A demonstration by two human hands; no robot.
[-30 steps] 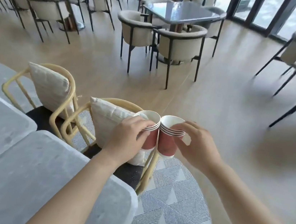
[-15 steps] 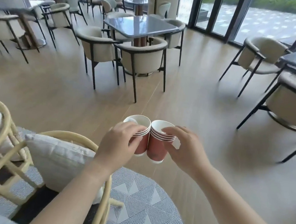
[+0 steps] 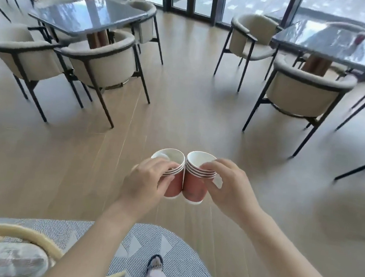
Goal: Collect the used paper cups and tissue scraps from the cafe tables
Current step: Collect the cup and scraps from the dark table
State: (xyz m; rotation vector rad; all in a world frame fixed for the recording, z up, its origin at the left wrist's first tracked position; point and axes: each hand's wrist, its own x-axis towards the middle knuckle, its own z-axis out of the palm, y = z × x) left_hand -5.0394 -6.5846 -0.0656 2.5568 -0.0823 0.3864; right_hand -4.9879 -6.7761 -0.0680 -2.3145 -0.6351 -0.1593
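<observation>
Well beyond the striped rug (image 3: pixel 184 261), the grey left counter (image 3: pixel 86 17) and right counter (image 3: pixel 342 46) are standing, cream chairs (image 3: pixel 102 67) ringing both. Just past the rug's far edge, the left hand (image 3: pixel 146 180) is gripping the left cup stack (image 3: pixel 173 188) and the right hand (image 3: pixel 231 186) is gripping the right cup stack (image 3: pixel 195 186); the red stacks are touching side by side.

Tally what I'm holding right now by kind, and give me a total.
Red cup stacks: 2, left stack in the left hand, right stack in the right hand
White wad in the left stack, maybe tissue: 1
Total: 3
</observation>
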